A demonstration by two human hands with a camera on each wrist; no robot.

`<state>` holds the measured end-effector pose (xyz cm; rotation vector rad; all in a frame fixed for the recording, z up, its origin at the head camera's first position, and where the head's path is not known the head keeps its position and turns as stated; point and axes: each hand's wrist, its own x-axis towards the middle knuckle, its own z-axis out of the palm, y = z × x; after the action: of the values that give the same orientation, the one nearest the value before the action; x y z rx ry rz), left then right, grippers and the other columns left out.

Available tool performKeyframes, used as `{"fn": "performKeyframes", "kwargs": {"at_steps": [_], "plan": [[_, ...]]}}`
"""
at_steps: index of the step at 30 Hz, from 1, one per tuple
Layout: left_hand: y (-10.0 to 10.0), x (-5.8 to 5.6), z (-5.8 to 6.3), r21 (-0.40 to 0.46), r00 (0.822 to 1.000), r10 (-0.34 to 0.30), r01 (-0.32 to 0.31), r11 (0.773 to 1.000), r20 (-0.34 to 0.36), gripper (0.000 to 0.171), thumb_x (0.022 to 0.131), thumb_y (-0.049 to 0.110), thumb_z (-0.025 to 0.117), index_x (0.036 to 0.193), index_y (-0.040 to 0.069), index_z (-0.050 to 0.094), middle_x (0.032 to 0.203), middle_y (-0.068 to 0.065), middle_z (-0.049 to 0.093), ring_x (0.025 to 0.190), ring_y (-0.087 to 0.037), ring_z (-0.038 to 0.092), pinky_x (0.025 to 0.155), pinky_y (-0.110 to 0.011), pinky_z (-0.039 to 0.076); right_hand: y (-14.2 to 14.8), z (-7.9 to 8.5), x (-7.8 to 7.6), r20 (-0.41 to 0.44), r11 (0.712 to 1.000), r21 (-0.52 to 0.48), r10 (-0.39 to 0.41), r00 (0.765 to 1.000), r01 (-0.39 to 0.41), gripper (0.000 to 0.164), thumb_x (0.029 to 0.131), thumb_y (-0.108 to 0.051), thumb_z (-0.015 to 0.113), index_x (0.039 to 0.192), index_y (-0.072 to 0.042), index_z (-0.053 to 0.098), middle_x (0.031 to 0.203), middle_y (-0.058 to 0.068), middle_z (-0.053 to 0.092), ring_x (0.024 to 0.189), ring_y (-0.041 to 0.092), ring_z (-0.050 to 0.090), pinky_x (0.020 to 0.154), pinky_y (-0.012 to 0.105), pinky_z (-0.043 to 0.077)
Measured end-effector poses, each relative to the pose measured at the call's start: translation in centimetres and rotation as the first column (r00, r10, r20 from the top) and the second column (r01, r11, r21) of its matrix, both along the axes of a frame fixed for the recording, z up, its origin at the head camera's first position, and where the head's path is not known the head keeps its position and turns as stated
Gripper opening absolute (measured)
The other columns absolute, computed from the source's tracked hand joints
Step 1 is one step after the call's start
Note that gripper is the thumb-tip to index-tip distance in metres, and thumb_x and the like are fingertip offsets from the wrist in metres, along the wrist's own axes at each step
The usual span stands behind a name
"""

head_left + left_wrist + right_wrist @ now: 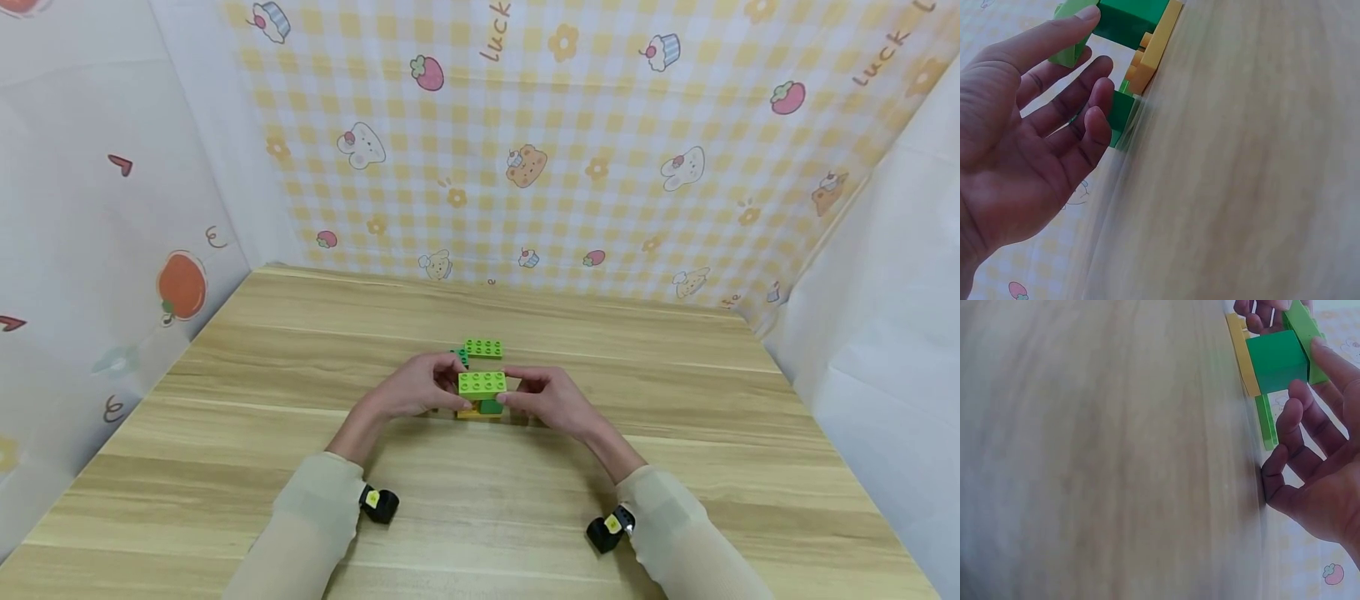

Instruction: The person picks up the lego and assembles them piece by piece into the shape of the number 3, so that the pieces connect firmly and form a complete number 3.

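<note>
A light green toy building brick (482,382) with studs on top lies level, held at both ends. My left hand (423,385) pinches its left end between thumb and fingers, and my right hand (551,402) pinches the right end. Below it stands a dark green brick (1277,359), mounted on a flat yellow-orange brick (1244,359) that lies on the table. In the left wrist view, yellow studs show beside the dark green brick (1132,22), under the overhanging light green one. Whether the light green brick is fully pressed on, I cannot tell.
Just behind the stack lie another light green brick (483,348) and a dark green brick (461,357), partly hidden by my left hand. The wooden table (480,517) ends at a checked cloth backdrop (480,225), with white cloth at both sides.
</note>
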<state>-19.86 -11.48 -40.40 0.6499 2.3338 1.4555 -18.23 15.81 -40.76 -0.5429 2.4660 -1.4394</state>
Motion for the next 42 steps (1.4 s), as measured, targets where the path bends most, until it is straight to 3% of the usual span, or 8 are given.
{"fn": "performKeyframes", "kwargs": {"at_steps": [11,25,31,36,42], "plan": [[-0.2,0.0,0.1,-0.012,1.0,-0.016,0.016,1.0,-0.021,0.03,0.085,0.015,0.087,0.108,0.007,0.069,0.102,-0.008,0.068,0.092,-0.019,0.063,0.082,-0.031,0.052,-0.4,0.2,0.2,-0.012,0.999,0.032,-0.039,0.999,0.039,0.049,0.095,-0.027,0.081,0.14,-0.013,0.07,0.067,-0.001,0.055,0.058,0.011,0.046,0.051,0.022,0.035],[-1.5,-0.1,0.1,-0.031,1.0,-0.016,0.015,0.999,-0.021,0.031,0.086,0.02,0.087,0.111,0.008,0.073,0.104,-0.006,0.073,0.095,-0.018,0.065,0.085,-0.035,0.054,-0.5,0.0,0.4,-0.018,0.998,0.035,-0.057,0.998,0.058,0.049,0.092,-0.026,0.083,0.138,-0.015,0.071,0.066,-0.002,0.049,0.058,0.012,0.04,0.052,0.022,0.031],[-2.5,-0.2,0.2,0.046,0.998,0.066,-0.066,0.997,0.006,0.028,0.092,0.015,0.081,0.114,0.002,0.071,0.101,-0.007,0.069,0.091,-0.02,0.062,0.077,-0.029,0.052,-0.6,-0.1,0.4,-0.008,0.997,0.039,-0.07,0.997,0.071,0.05,0.091,-0.026,0.084,0.137,-0.013,0.072,0.063,-0.004,0.045,0.056,0.012,0.038,0.05,0.022,0.029],[-2.7,-0.4,0.2,0.038,0.983,0.181,-0.18,0.983,-0.032,0.029,0.093,0.016,0.08,0.116,0.001,0.07,0.098,-0.007,0.068,0.088,-0.02,0.061,0.073,-0.027,0.049,-0.6,-0.1,0.5,-0.006,0.996,0.044,-0.074,0.997,0.074,0.05,0.09,-0.027,0.085,0.137,-0.012,0.072,0.062,-0.004,0.042,0.056,0.012,0.035,0.05,0.022,0.028],[-2.4,-1.0,0.1,0.021,0.967,0.25,-0.249,0.968,-0.043,0.04,0.092,0.014,0.082,0.127,-0.001,0.068,0.102,-0.011,0.07,0.087,-0.02,0.063,0.072,-0.029,0.051,-0.6,0.0,0.5,0.003,0.996,0.046,-0.074,0.997,0.074,0.052,0.09,-0.027,0.085,0.137,-0.011,0.071,0.062,-0.004,0.042,0.056,0.012,0.035,0.05,0.022,0.027]]}}
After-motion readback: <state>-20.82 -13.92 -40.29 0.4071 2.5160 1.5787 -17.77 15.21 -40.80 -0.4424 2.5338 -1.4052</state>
